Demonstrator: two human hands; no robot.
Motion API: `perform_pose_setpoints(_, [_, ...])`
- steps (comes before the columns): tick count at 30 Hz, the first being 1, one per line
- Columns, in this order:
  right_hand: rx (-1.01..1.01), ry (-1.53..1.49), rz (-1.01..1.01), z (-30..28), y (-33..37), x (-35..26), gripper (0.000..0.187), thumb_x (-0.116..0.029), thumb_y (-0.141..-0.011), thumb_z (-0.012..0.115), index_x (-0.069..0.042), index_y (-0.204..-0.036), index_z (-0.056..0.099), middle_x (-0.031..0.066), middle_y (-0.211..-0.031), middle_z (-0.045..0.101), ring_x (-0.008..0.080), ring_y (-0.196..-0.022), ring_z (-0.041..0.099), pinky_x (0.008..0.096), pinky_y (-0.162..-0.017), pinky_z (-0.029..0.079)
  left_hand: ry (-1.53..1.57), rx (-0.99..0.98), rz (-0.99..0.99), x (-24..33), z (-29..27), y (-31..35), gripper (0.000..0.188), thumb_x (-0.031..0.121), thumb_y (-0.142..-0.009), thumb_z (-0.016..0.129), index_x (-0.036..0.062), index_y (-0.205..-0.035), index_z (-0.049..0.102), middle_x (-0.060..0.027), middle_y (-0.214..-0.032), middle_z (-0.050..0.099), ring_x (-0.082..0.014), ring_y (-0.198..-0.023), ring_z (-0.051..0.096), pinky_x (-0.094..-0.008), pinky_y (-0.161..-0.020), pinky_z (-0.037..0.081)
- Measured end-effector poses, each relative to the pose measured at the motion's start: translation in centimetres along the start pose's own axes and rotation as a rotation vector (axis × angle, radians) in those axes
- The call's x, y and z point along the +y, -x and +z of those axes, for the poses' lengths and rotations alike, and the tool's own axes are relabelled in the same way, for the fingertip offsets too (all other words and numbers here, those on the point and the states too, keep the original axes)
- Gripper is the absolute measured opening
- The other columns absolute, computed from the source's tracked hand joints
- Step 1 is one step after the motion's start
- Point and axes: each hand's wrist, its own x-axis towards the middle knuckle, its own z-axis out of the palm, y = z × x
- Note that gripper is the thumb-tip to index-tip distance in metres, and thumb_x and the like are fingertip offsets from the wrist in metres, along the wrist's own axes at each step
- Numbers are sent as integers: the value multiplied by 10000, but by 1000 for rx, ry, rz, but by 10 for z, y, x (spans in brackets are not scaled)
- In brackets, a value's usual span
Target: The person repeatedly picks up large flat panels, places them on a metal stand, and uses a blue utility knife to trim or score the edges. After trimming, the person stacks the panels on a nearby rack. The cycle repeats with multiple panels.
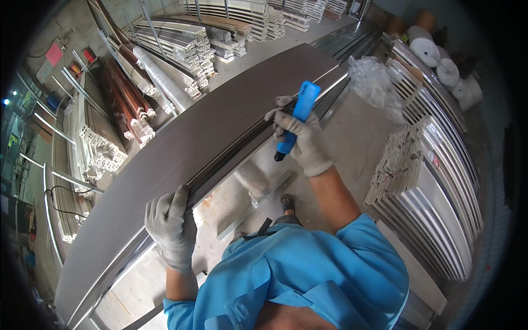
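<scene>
Step (prob.): grey-gloved L hand [171, 231], fingers' grip unclear, steadies long, flat dark-brown panel [165, 148] beneath; grey-gloved R hand [309, 146] fingers grip blue plastic handheld tool [306, 102]; next move prob. req. firm L support.

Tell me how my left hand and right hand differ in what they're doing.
The left hand lies at the near edge of the brown panel; the right hand holds a blue tool. The left hand's fingers reach forward, while the right hand's curl around the tool. Both are gloved in pale grey.
</scene>
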Motion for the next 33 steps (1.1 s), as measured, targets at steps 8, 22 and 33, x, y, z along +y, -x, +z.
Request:
perform_pose_setpoints(8, [229,55,-275,-157,-63,-114,180,-35,-911,672,-84,-1074,612,105,-989,683,115,-748,625,232,-637,510,65,-162,268,132,129,-109,345,74,-729,685,112,-1072,682,-29,-844,587,-227,-739,587,-372,-664,458])
perform_pose_setpoints(22, [372,555,4,-351,-181,-142,230,-78,-896,698,-34,-1117,658,51,-950,685,112,-773,643,213,-703,539,58,-453,86,196,332,-183,234,120,-826,647,154,-1057,654,-54,-907,644,-261,-877,625,-409,-786,479])
perform_pose_setpoints(33, [303,808,22,-368,-230,-113,135,-129,-861,757,-53,-968,722,-8,-775,665,67,-691,604,224,-629,484,-65,-475,95,201,358,-192,104,210,-875,636,142,-935,686,-55,-882,649,-271,-900,601,-430,-806,460])
